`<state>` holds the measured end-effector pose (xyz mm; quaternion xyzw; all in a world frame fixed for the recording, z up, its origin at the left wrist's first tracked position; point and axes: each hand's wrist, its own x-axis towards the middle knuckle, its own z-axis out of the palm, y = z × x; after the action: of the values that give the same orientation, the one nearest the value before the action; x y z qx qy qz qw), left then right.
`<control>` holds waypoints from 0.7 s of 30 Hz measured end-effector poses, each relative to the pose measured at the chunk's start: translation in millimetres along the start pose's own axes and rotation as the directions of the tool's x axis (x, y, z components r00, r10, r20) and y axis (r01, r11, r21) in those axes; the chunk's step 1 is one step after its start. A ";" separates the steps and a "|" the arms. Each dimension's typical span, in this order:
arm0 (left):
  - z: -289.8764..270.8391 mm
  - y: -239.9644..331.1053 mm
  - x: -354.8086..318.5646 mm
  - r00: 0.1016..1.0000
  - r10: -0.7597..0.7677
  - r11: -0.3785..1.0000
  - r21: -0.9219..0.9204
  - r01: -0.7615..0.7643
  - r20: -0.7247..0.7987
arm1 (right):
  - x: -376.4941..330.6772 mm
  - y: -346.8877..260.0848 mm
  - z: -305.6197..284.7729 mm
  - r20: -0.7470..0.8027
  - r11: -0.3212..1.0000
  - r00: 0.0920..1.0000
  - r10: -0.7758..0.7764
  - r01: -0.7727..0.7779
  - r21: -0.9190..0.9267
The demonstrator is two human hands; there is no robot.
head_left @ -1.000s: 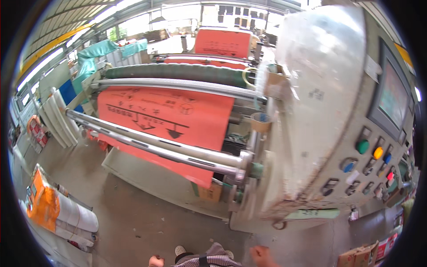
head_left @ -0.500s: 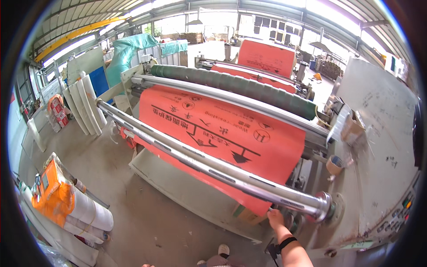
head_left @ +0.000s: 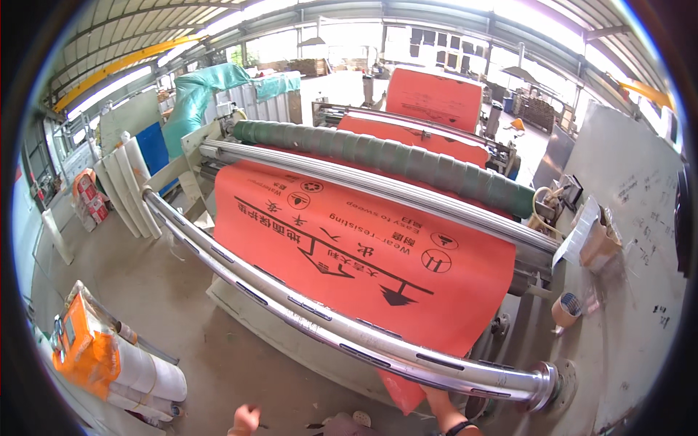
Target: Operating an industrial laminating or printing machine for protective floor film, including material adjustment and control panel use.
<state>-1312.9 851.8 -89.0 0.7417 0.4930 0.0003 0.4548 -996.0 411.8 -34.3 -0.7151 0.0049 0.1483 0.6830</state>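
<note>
A wide red printed sheet point(head_left: 327, 240) runs down from the machine over two shiny metal rollers point(head_left: 407, 356), and its loose end point(head_left: 403, 391) hangs below them at the front. My right hand point(head_left: 436, 400) reaches under the rollers and grips the edge of that loose end; its fingertips are partly hidden by the roller and the sheet. A dark band circles my right wrist. Low in the view, left of the sheet's end, my left hand point(head_left: 248, 417) is curled closed and apart from the machine, with nothing visible in it.
A green-wrapped roller point(head_left: 385, 156) lies behind a ribbed metal bar point(head_left: 378, 185). On the right stand a grey machine side panel point(head_left: 625, 196) and a cardboard tube point(head_left: 566, 309). White rolls with an orange bag point(head_left: 87, 349) lie at lower left. A large red roll point(head_left: 435, 102) is farther back.
My right hand has moved lower and slightly left, under the rollers, with the sheet's end. My left hand has risen into view. The view has shifted, bringing the machine nearer.
</note>
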 end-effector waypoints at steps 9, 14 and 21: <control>36.8 187.5 118.2 0.951 -0.129 0.557 -0.773 0.304 0.280 | -107.3 -85.9 -47.0 -0.033 0.901 0.961 0.276 -0.246 0.358; 10.0 206.7 116.2 0.973 0.232 0.413 -0.905 -0.101 -0.003 | -139.6 -88.8 -39.9 -0.220 0.939 0.929 0.297 -0.243 0.244; -69.1 231.7 100.1 0.783 0.489 0.810 -0.134 -0.571 -0.383 | -193.5 -173.8 -53.2 0.048 0.965 0.993 -0.111 0.119 -0.234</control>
<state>-1123.2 948.4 63.1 0.7784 0.3278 0.3138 0.4339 -1133.7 333.5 178.8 -0.7878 -0.0658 0.1203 0.6005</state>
